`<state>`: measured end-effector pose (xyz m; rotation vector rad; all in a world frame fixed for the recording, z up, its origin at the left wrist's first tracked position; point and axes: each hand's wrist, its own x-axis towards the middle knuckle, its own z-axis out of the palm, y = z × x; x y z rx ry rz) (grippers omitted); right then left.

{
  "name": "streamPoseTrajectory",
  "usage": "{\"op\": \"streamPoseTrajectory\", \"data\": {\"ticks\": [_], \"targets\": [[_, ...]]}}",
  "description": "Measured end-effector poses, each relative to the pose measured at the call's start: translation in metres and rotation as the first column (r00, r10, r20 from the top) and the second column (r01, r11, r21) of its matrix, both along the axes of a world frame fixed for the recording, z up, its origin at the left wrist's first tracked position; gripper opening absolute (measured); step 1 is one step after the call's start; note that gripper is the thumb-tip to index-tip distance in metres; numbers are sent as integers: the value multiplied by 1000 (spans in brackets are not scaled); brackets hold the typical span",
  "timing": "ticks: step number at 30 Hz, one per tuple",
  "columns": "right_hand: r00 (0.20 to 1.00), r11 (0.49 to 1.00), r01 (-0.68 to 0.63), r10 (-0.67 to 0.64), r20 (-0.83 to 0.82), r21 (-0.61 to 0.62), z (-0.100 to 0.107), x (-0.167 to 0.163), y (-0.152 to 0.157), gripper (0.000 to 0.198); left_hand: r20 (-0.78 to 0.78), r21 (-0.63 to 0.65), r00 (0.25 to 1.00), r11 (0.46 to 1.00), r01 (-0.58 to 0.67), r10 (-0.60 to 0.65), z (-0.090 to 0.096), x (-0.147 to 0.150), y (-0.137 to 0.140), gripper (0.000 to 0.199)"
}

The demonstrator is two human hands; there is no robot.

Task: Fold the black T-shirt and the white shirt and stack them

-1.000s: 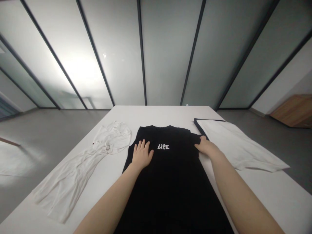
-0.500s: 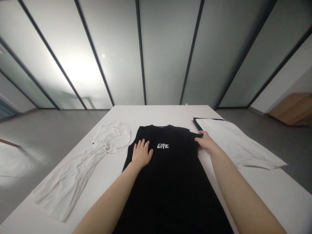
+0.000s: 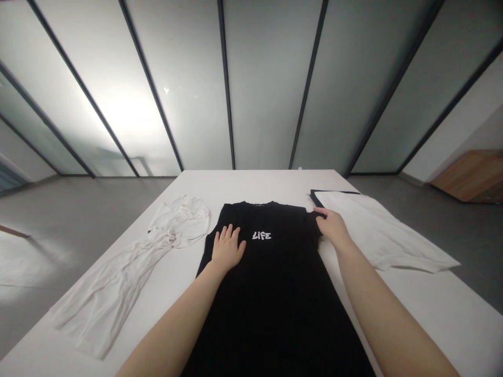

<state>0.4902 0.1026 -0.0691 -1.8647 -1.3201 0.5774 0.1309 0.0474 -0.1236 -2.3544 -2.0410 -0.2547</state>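
Observation:
A black T-shirt (image 3: 271, 293) with white lettering on its chest lies spread on the white table, its collar at the far end. My left hand (image 3: 228, 248) rests flat on the left side of the chest, fingers apart, holding nothing. At the shirt's right shoulder, my right hand (image 3: 332, 225) pinches the edge of the short sleeve between thumb and fingers. The palm side of that hand is hidden.
On the left of the white table (image 3: 251, 180) lies a crumpled white garment (image 3: 118, 288). To the right, a white garment (image 3: 377, 230) lies flat over a dark one (image 3: 314, 198). Frosted glass panels (image 3: 267, 84) stand beyond the table.
My right hand has shifted slightly left with the sleeve edge, so less of the sleeve sticks out from the shoulder. My left hand stays flat on the shirt.

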Motion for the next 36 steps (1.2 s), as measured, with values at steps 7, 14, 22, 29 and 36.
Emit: {"op": "streamPoseTrajectory", "data": {"ticks": [7,14,22,29,36], "targets": [[842,858,-510,511,173,-52,24,-38,-14,31,-1,-1,1000,1000,-1,1,-2,0,1,61],[945,955,-291,277,176,62,-1,-52,-6,38,2,2,1000,1000,5,-5,-3,-1,1,61],[702,905,-386,414,579,-178,-57,-88,-12,48,8,4,1000,1000,2,-2,-4,-1,1,62],[742,934,-344,332,582,-95,-48,-81,-10,22,10,1,1000,1000,5,-5,-4,-1,1,62],[740,877,-475,442,508,-70,-48,-84,-9,27,3,0,1000,1000,-1,1,-2,0,0,62]]}}
